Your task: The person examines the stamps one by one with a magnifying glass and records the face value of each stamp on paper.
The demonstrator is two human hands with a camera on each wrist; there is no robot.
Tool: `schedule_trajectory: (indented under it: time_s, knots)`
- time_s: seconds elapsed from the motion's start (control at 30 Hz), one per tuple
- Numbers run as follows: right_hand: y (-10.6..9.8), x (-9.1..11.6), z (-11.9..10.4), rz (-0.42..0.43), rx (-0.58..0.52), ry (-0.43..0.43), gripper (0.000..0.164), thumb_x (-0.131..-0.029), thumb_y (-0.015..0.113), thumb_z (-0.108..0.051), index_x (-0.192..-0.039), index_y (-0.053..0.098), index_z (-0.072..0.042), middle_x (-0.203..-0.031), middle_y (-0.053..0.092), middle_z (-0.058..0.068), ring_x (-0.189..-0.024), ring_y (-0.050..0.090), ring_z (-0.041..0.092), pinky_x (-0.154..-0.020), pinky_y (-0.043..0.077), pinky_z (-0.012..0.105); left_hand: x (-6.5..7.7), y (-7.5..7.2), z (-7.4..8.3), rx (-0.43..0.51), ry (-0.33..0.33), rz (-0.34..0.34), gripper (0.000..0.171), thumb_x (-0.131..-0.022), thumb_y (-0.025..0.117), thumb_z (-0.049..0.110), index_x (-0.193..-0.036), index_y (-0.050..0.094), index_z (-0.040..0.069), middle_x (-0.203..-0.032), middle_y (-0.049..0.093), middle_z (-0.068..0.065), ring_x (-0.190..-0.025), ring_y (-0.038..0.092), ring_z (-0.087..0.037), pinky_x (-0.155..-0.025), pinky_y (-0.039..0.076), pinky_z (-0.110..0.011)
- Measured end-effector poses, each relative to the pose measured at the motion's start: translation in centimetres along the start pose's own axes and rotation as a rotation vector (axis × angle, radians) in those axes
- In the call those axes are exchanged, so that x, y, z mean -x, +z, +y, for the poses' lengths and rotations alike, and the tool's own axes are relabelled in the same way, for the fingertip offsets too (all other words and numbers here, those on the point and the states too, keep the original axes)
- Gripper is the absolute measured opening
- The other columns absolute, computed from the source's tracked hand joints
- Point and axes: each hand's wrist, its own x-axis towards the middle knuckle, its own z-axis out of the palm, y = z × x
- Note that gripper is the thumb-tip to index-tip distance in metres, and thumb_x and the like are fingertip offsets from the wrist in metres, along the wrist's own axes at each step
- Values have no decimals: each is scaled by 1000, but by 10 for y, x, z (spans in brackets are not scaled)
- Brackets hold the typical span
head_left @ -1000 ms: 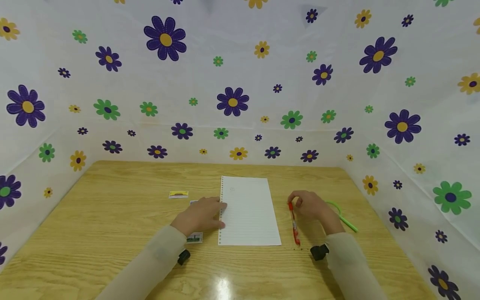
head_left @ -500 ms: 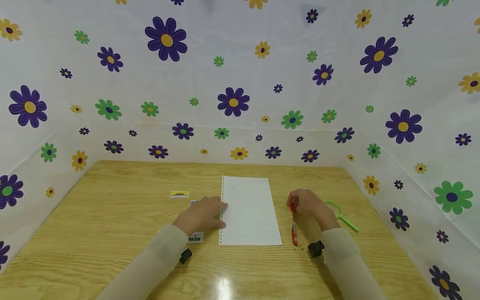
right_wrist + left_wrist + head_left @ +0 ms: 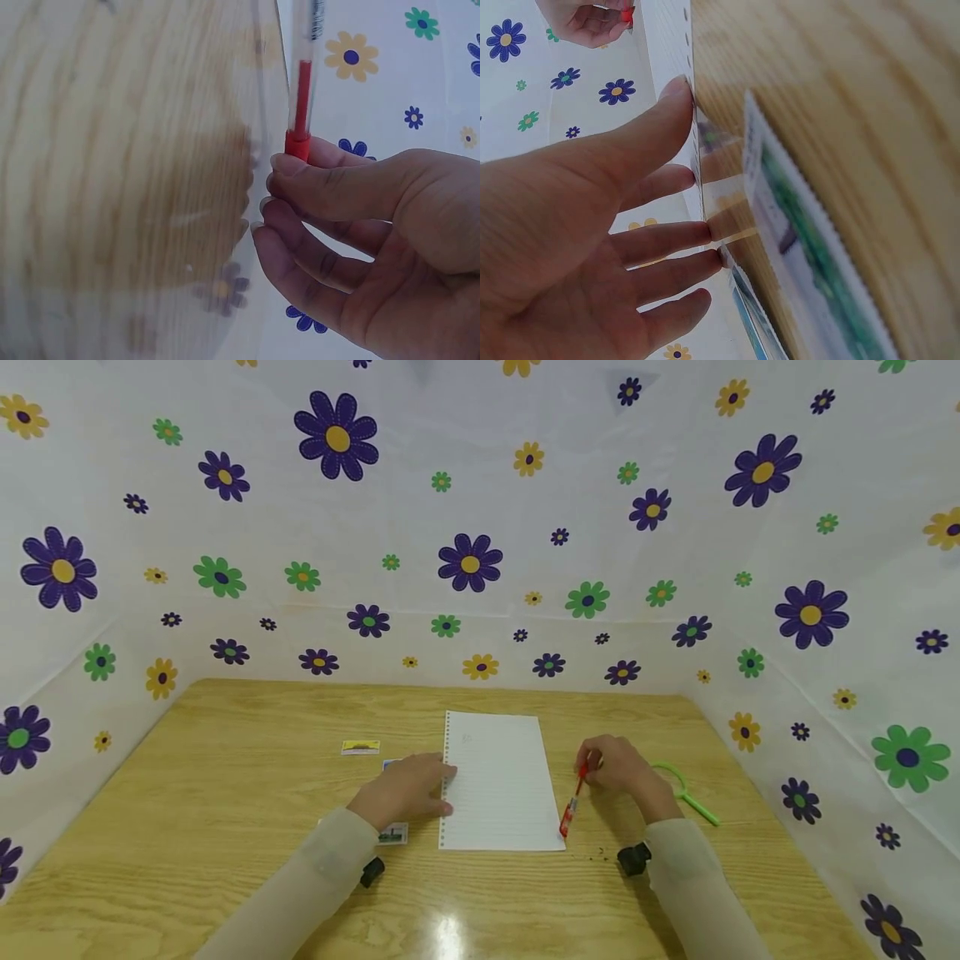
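A lined sheet of paper with punched holes down its left side lies on the table, faint marks near its top left. My left hand rests at that punched edge, fingers and thumb spread and touching it. In the right hand I hold a red pen, pinching its red end between thumb and fingers, as the right wrist view shows. The pen slants down to the left, its far end at the sheet's lower right edge. Beneath the left hand lies a stamp-like card with a serrated edge, partly hidden in the head view.
A yellow stamp-like card lies left of the sheet, and a blue one peeks out behind the left hand. Right of the right hand is a green magnifying glass. Small dark crumbs dot the table.
The pen's lower end has swung left to the sheet's lower right edge, while the right hand stays nearly in place. My left hand has not moved.
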Motion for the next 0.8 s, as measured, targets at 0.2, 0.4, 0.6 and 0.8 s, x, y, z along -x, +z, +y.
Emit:
schedule_trajectory:
  time_s: [0.2, 0.4, 0.6, 0.8]
  knots:
    - [-1, -2, 0, 20, -65, -7, 13, -89, 75, 1, -94, 70, -10, -95, 71, 12, -84, 61, 23, -76, 54, 37, -2, 0, 0, -16, 0, -4, 64, -93, 75, 38, -148, 57, 11, -158, 50, -14, -148, 46, -34, -121, 39, -51]
    - [-3, -7, -1, 55, -93, -46, 11, -91, 72, -2, -99, 68, -9, -98, 73, 14, -86, 64, 23, -78, 55, 40, -3, 0, 0, -13, 3, -2, 63, -93, 75, 38, -147, 57, 11, -157, 51, -13, -147, 47, -34, -121, 39, -51]
    - [-3, -11, -11, 81, -116, -46, 9, -96, 69, -5, -105, 67, -7, -99, 73, 15, -85, 65, 22, -76, 54, 37, -4, -1, 0, -10, -3, -5, 64, -92, 76, 38, -147, 57, 11, -157, 51, -14, -147, 47, -35, -120, 40, -52]
    - [3, -20, -20, 98, -175, -47, 12, -99, 65, -6, -111, 65, -3, -96, 72, 16, -80, 65, 21, -70, 53, 31, -4, -1, 1, -12, -13, -9, 65, -90, 77, 38, -146, 58, 11, -154, 54, -13, -143, 51, -34, -118, 43, -52]
